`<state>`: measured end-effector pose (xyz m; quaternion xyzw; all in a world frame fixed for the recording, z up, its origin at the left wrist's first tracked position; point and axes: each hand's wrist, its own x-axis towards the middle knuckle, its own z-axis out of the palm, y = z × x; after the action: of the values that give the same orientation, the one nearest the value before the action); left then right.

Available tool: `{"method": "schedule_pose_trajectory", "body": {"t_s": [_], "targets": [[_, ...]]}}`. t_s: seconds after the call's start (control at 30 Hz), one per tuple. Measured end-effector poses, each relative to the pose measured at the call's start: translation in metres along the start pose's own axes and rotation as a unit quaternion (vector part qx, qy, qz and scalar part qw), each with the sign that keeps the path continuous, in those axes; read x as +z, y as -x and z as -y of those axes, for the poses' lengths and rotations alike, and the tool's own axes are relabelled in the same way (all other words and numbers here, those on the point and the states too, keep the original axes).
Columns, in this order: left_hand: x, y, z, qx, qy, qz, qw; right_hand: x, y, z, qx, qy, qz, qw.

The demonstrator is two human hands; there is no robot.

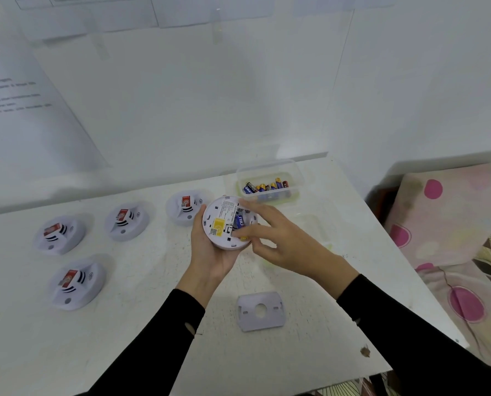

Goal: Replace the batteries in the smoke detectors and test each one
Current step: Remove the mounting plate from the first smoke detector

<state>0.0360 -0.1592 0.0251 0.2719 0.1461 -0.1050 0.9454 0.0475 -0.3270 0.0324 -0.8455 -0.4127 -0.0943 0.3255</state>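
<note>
My left hand (210, 252) grips a round white smoke detector (220, 224) from below, its back side with a yellow label turned up. A blue battery (239, 221) lies in its open compartment. My right hand (273, 238) reaches over the detector, and its thumb and fingertips pinch the battery. Several other white smoke detectors lie face up on the table: one (185, 208) just left of the held one, one (125, 221) further left, one (58, 234) at the far left and one (77, 284) nearer me.
A clear plastic box (297, 174) with several batteries stands behind the hands; its clear lid (318, 230) lies to the right. A white mounting plate (260, 311) lies on the white table (141, 338) near me. A pink-dotted fabric (453, 224) is beyond the right edge.
</note>
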Motion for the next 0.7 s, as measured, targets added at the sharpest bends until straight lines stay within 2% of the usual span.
{"method": "schedule_pose_trajectory", "body": {"t_s": [0.2,0.27,0.33,0.4,0.47,0.57,0.7], "targets": [[0.000,-0.001,0.001,-0.022,0.014,0.000,1.000,-0.007,-0.002,-0.003,-0.061,0.077,-0.016,0.995],[-0.001,-0.001,0.002,-0.031,0.015,0.001,0.999,-0.005,-0.003,0.000,-0.051,0.067,-0.029,0.996],[-0.003,0.000,0.003,-0.028,0.013,0.010,0.999,-0.006,-0.004,0.004,0.014,-0.016,-0.098,0.995],[-0.005,0.001,0.002,-0.019,0.011,0.009,1.000,-0.009,-0.004,0.004,0.119,-0.134,-0.170,0.969],[-0.005,0.000,0.004,-0.021,0.019,-0.007,1.000,-0.007,-0.007,0.001,0.153,-0.162,-0.144,0.964],[0.000,-0.004,0.015,-0.033,0.041,-0.026,0.998,0.015,-0.007,-0.007,0.109,-0.084,-0.099,0.985],[-0.002,-0.009,0.022,-0.038,0.084,-0.041,0.995,0.022,-0.010,-0.011,0.132,-0.070,-0.120,0.981]]}}
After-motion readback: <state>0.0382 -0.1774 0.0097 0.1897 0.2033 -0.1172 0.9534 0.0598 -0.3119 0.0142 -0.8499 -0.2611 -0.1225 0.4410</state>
